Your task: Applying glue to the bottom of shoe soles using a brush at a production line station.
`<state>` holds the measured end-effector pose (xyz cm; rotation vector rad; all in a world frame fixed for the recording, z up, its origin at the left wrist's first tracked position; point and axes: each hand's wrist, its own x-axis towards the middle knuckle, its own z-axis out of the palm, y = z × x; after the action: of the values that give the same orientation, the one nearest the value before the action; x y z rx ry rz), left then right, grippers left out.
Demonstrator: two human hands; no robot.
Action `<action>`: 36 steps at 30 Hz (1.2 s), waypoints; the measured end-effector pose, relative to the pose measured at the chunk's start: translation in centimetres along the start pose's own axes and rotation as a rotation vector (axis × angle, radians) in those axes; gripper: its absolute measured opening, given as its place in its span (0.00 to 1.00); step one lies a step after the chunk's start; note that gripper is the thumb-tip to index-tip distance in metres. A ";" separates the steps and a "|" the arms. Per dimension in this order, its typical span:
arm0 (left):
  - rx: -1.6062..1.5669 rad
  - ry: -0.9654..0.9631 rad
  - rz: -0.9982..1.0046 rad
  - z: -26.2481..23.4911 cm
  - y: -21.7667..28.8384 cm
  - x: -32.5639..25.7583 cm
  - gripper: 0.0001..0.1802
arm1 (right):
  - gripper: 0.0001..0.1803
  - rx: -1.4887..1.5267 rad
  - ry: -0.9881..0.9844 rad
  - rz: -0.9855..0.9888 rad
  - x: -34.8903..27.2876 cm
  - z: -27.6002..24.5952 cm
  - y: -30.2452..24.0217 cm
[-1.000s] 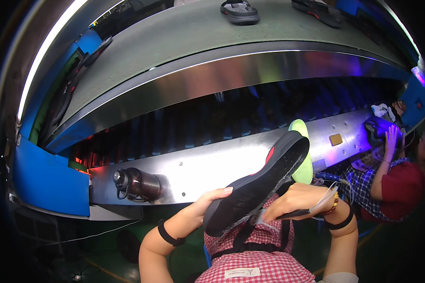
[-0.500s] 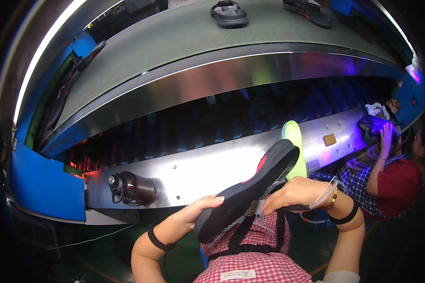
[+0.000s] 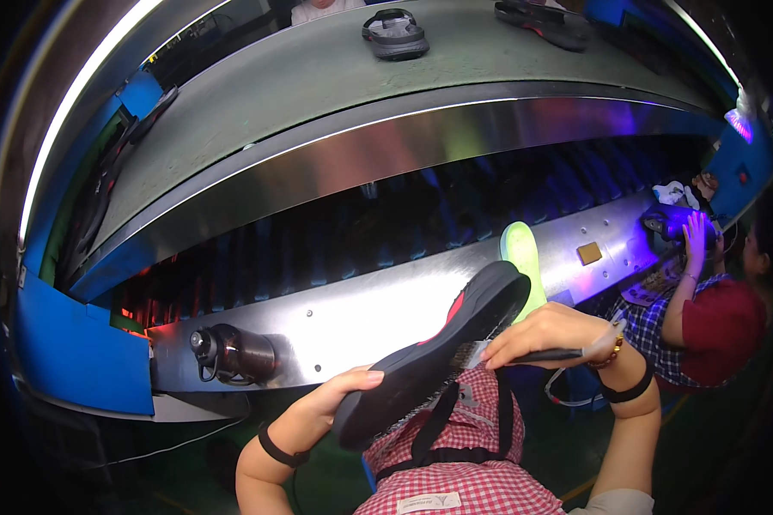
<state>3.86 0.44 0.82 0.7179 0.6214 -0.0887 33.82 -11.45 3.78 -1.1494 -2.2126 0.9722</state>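
My left hand grips the near end of a black shoe sole with a red patch on its side, thumb on the upper edge. The sole is tilted, its far end pointing up and right. My right hand is closed around a brush with a dark handle and a clear tube running back by the wrist. Its bristles touch the sole's rim, about midway along. Just beyond the sole lies a bright yellow-green sole-shaped piece on the metal ledge.
A dark bottle lies at the ledge's left. A small yellowish block sits on the right. Behind, a green conveyor belt carries several shoe parts, including a black sole. At right, a co-worker handles a shoe under violet light.
The brush has moved along the sole's rim toward its far end. The sole has shifted slightly left and nearer, and the whole view has shifted a little.
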 end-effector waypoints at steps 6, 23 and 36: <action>0.001 0.053 0.027 -0.8 -0.1 -0.6 0.37 | 0.12 0.080 0.036 -0.001 -1.1 -0.4 0.5; -0.470 -0.185 0.309 -2.5 -4.4 6.8 0.36 | 0.15 0.527 0.204 0.163 1.9 7.3 1.8; -0.521 -0.218 0.351 -3.7 -6.0 8.8 0.35 | 0.12 0.309 1.009 0.233 2.5 5.2 8.7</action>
<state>7.50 -0.57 -9.80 0.2957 0.2812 0.3079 33.48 -7.85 -6.00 -1.3490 -1.1117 0.5702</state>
